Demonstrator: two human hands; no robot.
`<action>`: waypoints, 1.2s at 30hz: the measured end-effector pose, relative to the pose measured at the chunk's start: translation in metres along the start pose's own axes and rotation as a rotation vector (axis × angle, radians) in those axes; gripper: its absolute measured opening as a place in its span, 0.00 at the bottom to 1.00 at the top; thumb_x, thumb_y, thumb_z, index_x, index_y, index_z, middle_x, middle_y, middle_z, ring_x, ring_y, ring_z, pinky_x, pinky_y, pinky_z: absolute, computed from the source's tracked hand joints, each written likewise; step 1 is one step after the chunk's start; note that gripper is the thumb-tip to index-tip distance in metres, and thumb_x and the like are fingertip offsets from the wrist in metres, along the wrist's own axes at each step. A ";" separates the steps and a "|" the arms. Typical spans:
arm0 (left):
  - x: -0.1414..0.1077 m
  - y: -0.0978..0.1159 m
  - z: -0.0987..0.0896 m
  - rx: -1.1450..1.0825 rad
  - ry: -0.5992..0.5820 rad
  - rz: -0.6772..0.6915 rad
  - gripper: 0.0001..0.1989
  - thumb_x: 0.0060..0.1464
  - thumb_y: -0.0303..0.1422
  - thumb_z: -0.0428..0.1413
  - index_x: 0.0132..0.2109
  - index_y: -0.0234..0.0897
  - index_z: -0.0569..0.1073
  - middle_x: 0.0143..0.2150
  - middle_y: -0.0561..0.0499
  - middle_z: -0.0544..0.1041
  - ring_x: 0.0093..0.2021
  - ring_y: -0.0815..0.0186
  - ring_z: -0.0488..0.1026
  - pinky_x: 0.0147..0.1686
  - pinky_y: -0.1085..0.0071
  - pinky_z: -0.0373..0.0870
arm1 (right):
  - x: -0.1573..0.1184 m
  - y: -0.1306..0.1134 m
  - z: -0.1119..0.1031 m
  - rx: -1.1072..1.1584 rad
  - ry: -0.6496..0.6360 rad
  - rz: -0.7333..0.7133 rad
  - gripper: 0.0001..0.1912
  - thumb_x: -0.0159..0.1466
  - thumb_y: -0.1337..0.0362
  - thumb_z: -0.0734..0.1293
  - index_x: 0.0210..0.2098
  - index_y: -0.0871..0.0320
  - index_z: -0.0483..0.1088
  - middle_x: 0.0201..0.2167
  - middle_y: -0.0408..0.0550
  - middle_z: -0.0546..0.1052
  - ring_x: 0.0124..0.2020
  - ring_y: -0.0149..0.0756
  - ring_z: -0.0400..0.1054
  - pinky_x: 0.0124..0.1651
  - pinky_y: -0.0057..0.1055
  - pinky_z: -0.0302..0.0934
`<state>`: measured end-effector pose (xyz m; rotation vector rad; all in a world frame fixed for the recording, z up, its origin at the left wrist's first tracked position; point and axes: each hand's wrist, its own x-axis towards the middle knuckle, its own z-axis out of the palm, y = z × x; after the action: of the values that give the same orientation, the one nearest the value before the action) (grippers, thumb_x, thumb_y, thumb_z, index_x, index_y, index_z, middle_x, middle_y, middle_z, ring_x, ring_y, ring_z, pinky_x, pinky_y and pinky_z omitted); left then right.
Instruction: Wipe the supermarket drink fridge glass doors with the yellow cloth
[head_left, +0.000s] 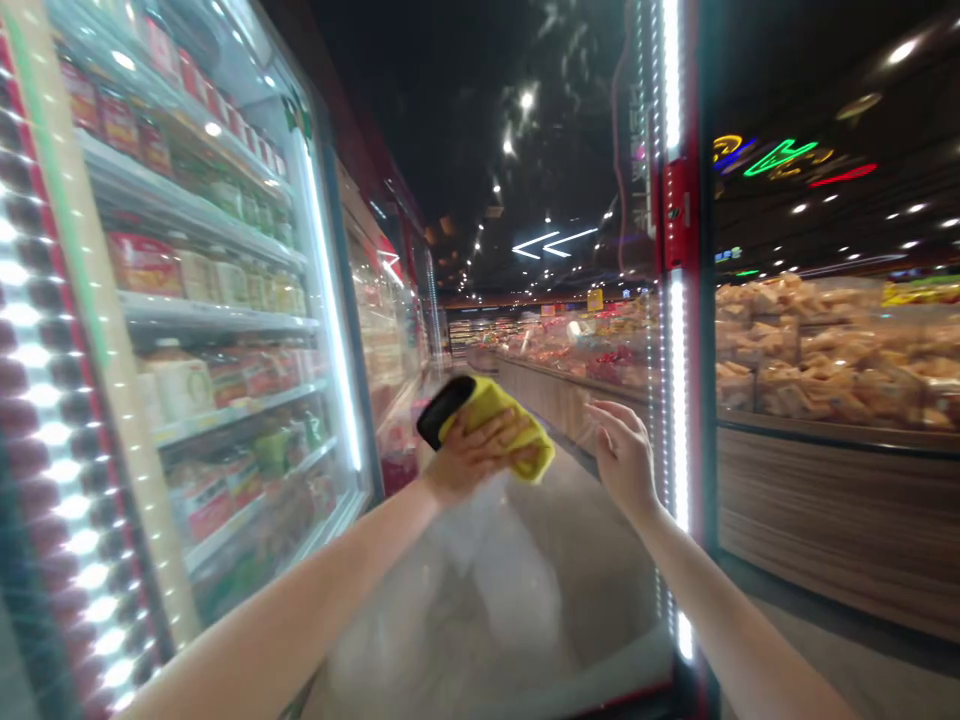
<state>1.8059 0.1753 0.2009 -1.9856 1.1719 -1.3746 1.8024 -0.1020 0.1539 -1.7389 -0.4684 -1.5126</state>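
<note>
Left hand (480, 458) clenched on yellow microfiber cloth (510, 430) and black pad (444, 410) (pad type unclear), at glass door (517, 600) of refrigerated display case (210, 310). Right hand (626, 460) released, fingers spread, near same door.

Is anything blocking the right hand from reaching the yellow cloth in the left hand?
Nothing visible: only an open gap separates the right hand from the yellow cloth gripped by the left hand. The glass door lies behind them, not between them.
</note>
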 end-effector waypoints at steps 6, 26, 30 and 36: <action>-0.009 -0.028 -0.015 0.074 0.056 -0.354 0.27 0.67 0.32 0.50 0.70 0.55 0.61 0.74 0.50 0.58 0.76 0.49 0.46 0.69 0.34 0.22 | 0.004 -0.014 0.011 -0.024 -0.003 -0.038 0.23 0.64 0.73 0.60 0.51 0.50 0.78 0.49 0.51 0.77 0.51 0.44 0.71 0.56 0.47 0.67; -0.080 0.016 -0.010 0.036 0.022 -0.304 0.24 0.69 0.32 0.46 0.66 0.62 0.65 0.68 0.59 0.69 0.70 0.54 0.62 0.70 0.40 0.21 | -0.013 -0.056 0.057 -0.232 -0.229 -0.159 0.27 0.63 0.74 0.61 0.56 0.43 0.75 0.60 0.49 0.73 0.59 0.49 0.65 0.59 0.50 0.62; -0.052 -0.026 -0.024 0.055 0.016 -0.395 0.25 0.68 0.35 0.49 0.69 0.60 0.62 0.72 0.53 0.63 0.73 0.53 0.56 0.70 0.39 0.21 | -0.008 -0.066 0.066 -0.182 -0.253 -0.191 0.28 0.63 0.74 0.61 0.57 0.44 0.74 0.62 0.49 0.72 0.61 0.50 0.65 0.60 0.51 0.61; -0.122 0.001 -0.026 0.166 0.087 -0.715 0.27 0.64 0.35 0.55 0.69 0.52 0.64 0.72 0.46 0.64 0.75 0.47 0.49 0.71 0.37 0.24 | -0.022 -0.069 0.067 -0.224 -0.239 -0.235 0.27 0.65 0.73 0.60 0.59 0.45 0.73 0.61 0.51 0.73 0.60 0.50 0.66 0.60 0.51 0.62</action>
<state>1.7645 0.2795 0.1464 -2.3388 0.3409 -1.8251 1.7932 -0.0042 0.1543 -2.1144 -0.6654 -1.5746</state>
